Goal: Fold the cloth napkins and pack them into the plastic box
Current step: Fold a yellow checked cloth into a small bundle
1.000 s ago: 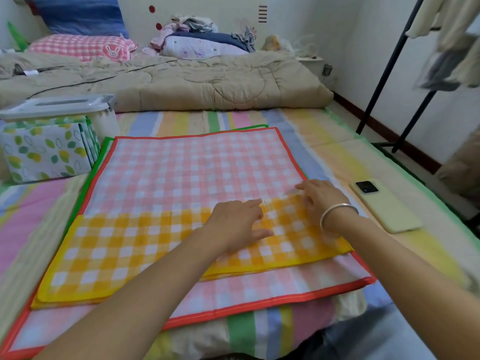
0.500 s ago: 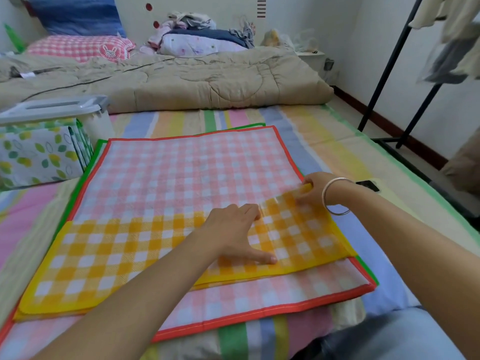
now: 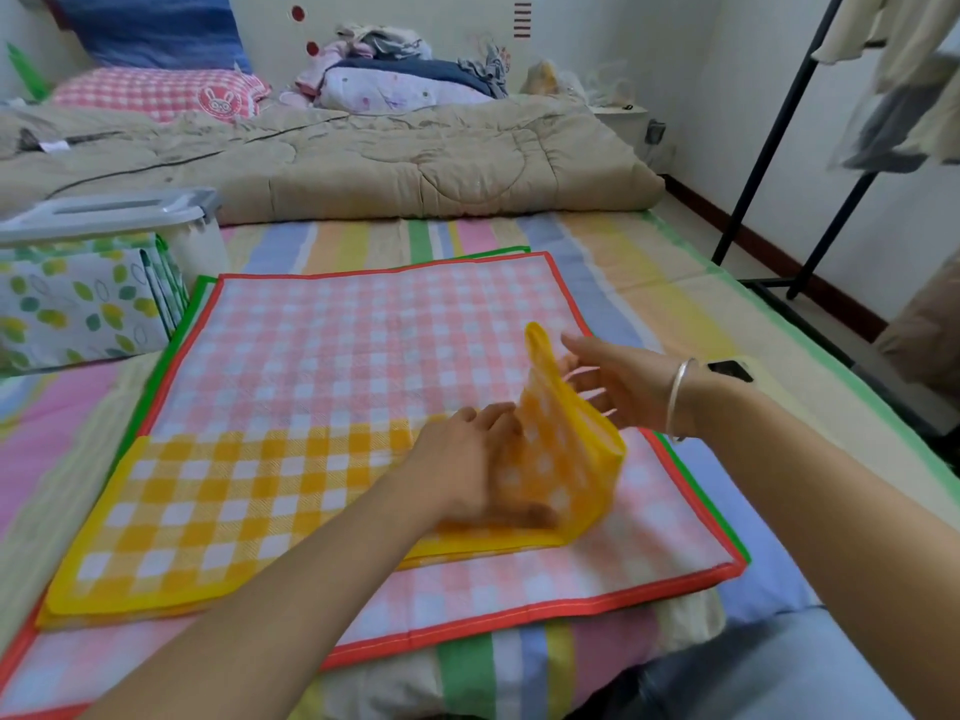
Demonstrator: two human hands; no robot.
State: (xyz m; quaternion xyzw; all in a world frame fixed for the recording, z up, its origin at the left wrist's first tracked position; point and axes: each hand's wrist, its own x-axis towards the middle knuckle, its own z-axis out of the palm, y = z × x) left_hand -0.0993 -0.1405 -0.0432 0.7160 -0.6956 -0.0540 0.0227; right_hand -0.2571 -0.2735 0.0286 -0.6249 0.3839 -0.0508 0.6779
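Note:
A yellow checked napkin point(image 3: 249, 501), folded into a long strip, lies on a spread pink checked napkin point(image 3: 363, 345) with a red border. A green-edged napkin point(image 3: 205, 291) peeks out beneath it. My left hand point(image 3: 462, 459) presses flat on the middle of the yellow strip. My right hand point(image 3: 613, 379) pinches the strip's right end and holds it raised, curling over towards the left. The clear plastic box point(image 3: 200, 241) stands at the far left with its lid resting on top, and leaf-patterned cloths point(image 3: 72, 304) show inside it.
A phone point(image 3: 730, 368) lies on the striped mattress point(image 3: 639, 283) just right of my right wrist. A beige quilt point(image 3: 389, 163) and pillows fill the back. A black clothes rack point(image 3: 769, 137) stands on the floor to the right.
My right hand has lifted the yellow napkin's right end off the pink one and swung it up and leftward. My left hand stays pressed on the middle.

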